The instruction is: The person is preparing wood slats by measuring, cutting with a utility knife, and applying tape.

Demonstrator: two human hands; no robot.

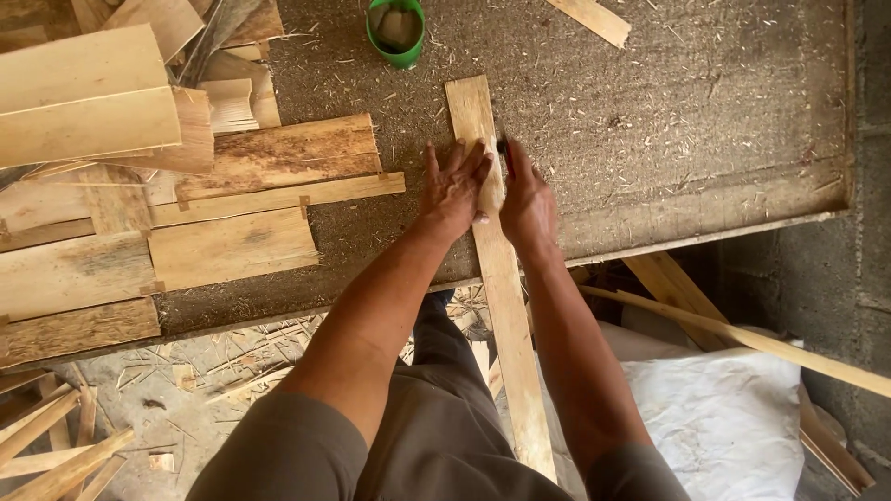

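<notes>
Both hands, left (455, 184) and right (527, 202), press a pale wooden slat (506, 278).

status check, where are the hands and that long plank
Left hand flat on the long plank. Right hand grips a red-handled tool at its edge. Green cup beyond, clear.

Rough sawdust-strewn workbench (705, 102), grey block wall (872, 186) at right, wood scraps littering dirt floor (139, 390), daylight.
</notes>
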